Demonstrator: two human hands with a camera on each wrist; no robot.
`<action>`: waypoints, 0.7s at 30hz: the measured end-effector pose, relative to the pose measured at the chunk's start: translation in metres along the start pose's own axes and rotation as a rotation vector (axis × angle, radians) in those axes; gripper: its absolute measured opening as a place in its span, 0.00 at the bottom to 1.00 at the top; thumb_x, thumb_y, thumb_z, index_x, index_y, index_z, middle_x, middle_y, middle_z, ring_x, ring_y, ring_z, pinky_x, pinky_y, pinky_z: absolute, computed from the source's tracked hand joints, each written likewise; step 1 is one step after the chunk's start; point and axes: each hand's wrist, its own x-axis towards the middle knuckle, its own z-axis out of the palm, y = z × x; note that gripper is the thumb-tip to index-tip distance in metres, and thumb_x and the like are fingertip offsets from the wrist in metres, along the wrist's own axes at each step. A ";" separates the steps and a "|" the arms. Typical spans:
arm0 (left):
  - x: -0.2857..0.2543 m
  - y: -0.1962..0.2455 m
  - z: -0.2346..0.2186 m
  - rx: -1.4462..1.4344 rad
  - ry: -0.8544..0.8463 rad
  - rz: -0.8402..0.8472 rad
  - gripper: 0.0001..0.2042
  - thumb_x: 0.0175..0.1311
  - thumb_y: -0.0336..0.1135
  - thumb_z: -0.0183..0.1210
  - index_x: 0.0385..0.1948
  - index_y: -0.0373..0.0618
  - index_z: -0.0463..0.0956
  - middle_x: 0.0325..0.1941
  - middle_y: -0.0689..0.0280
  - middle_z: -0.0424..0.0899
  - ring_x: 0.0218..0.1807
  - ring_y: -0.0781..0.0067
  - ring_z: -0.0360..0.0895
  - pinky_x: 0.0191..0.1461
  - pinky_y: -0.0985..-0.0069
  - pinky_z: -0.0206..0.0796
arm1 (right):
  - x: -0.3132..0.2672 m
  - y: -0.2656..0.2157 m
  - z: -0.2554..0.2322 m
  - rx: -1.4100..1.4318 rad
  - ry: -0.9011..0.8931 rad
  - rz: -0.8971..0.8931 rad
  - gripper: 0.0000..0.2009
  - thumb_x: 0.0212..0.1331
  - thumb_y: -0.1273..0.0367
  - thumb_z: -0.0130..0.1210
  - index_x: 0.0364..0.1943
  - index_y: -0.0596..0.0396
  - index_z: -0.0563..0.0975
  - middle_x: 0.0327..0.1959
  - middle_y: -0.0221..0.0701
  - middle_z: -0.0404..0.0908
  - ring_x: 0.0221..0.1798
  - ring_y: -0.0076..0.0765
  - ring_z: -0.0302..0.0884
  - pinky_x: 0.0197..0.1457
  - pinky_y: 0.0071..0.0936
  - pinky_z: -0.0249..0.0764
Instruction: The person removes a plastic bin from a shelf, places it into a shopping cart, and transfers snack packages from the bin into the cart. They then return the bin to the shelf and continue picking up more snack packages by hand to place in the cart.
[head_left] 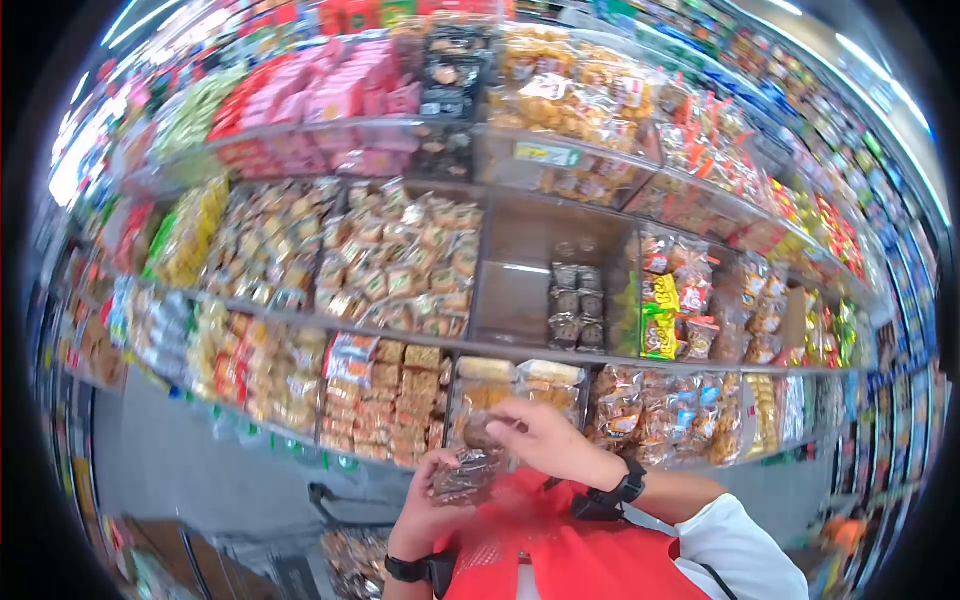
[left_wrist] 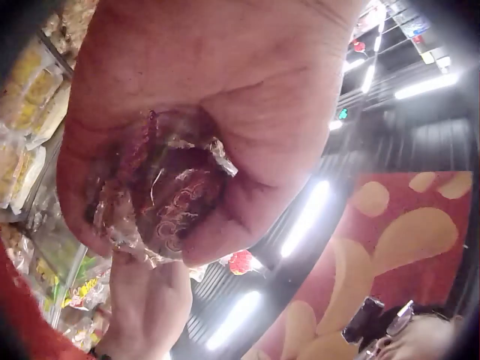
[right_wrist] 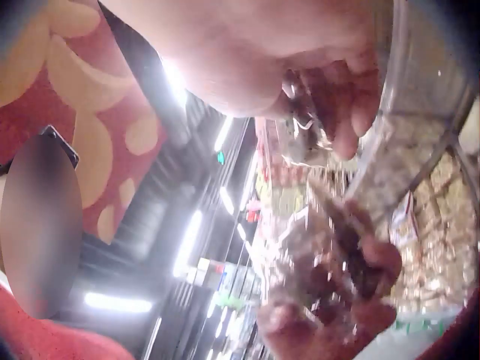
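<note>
My left hand (head_left: 430, 505) grips dark brown snack packets (head_left: 465, 478) in shiny clear wrappers, low in front of the red vest. In the left wrist view its fingers and thumb curl round the crinkled packets (left_wrist: 176, 202). Just above it, my right hand (head_left: 550, 440) reaches across with bent fingers. The right wrist view shows those fingers curled on a dark, clear-wrapped packet (right_wrist: 306, 124), close over the left hand (right_wrist: 330, 322) and its packets. The print on the wrappers is too blurred to read.
Ahead stands a tiered shelf with clear dividers. One bin (head_left: 510, 290) has stacked dark packets (head_left: 577, 305) along its right side. Small wrapped snacks (head_left: 400, 260) fill the bin to its left; brown snack blocks (head_left: 385, 400) lie lower. A cart (head_left: 345, 500) stands below, at the left.
</note>
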 end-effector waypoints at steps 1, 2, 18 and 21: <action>0.015 0.017 -0.004 -0.046 -0.046 -0.018 0.35 0.44 0.11 0.67 0.55 0.49 0.62 0.62 0.52 0.74 0.62 0.47 0.77 0.61 0.50 0.77 | 0.013 -0.002 -0.005 0.078 0.114 0.102 0.11 0.73 0.65 0.53 0.45 0.61 0.75 0.33 0.31 0.78 0.31 0.30 0.79 0.35 0.27 0.76; 0.027 0.033 -0.011 -0.042 -0.073 -0.068 0.35 0.44 0.11 0.67 0.55 0.49 0.62 0.62 0.52 0.74 0.62 0.47 0.77 0.60 0.50 0.77 | 0.025 -0.005 -0.011 0.160 0.226 0.205 0.10 0.74 0.65 0.53 0.43 0.60 0.74 0.31 0.29 0.78 0.27 0.26 0.78 0.31 0.23 0.75; 0.109 0.131 -0.101 -0.176 0.073 -0.275 0.35 0.42 0.12 0.62 0.54 0.50 0.61 0.61 0.50 0.74 0.60 0.46 0.78 0.55 0.48 0.81 | 0.207 0.292 -0.167 0.278 0.791 0.946 0.06 0.67 0.71 0.58 0.43 0.60 0.76 0.28 0.41 0.83 0.27 0.44 0.86 0.26 0.41 0.84; 0.109 0.137 -0.096 -0.200 0.122 -0.255 0.35 0.41 0.12 0.62 0.54 0.50 0.60 0.61 0.50 0.74 0.61 0.45 0.77 0.55 0.49 0.80 | 0.205 0.288 -0.177 -0.038 0.697 1.001 0.12 0.63 0.69 0.63 0.28 0.66 0.79 0.26 0.45 0.85 0.24 0.42 0.86 0.25 0.35 0.84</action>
